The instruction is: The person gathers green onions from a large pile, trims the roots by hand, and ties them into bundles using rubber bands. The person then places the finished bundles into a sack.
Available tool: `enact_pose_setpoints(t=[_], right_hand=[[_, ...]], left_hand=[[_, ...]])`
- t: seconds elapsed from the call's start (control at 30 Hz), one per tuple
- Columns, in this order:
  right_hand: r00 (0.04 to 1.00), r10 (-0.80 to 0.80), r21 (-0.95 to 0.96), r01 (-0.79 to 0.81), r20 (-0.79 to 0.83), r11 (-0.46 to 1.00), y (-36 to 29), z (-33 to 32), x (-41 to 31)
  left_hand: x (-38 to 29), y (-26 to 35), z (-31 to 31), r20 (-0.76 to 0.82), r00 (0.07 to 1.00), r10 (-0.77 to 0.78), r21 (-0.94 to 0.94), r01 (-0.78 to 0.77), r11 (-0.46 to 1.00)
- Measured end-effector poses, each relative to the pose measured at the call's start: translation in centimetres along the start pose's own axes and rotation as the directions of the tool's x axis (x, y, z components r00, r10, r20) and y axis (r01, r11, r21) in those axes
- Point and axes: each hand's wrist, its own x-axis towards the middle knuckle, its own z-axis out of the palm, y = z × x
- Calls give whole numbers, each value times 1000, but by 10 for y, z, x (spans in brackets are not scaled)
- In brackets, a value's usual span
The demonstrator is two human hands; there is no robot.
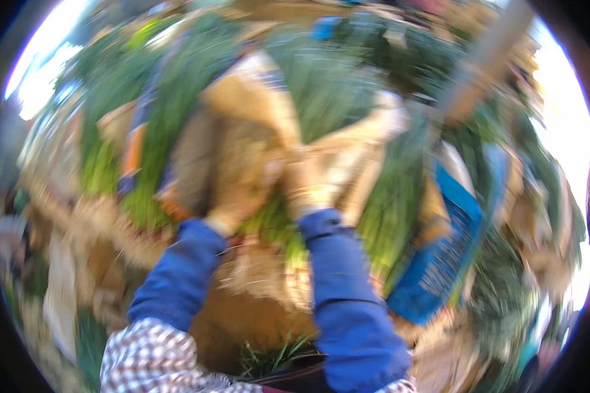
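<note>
Both of my hands are stretched out in front of me, in blue sleeves, over a large bundle of green onions point(319, 88) with roots towards me. My left hand point(248, 184) lies on brown wrapping material point(250, 93), apparently an opened-out paper or woven sack. Close beside it, my right hand point(307, 179) is at the gathered edge of a tan and white sheet point(354, 147) that spreads to the right. Motion blur hides the fingers, so their grip cannot be made out. Green stems show below and between the hands.
More bundles of green onions point(98, 167) stand to the left, with an orange and blue strip point(135, 147) between them. On the right is a blue printed sack point(435, 260), and a post point(486, 64) rises behind it. Brown ground point(250, 324) shows near me.
</note>
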Motion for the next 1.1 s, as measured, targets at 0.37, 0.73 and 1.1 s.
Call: enact_pose_setpoints(t=[0.37, 0.73, 1.1], right_hand=[[946, 285, 287, -319, 153, 903, -50, -15, -50], [962, 146, 171, -187, 230, 967, -8, -193, -250], [285, 946, -257, -936, -156, 240, -104, -353, -1025]], left_hand=[[-62, 64, -35, 124, 975, -184, 300, 140, 944], [-52, 66, -28, 293, 892, -345, 398, 214, 892], [-28, 141, -102, 578, 670, -466, 381, 283, 880]])
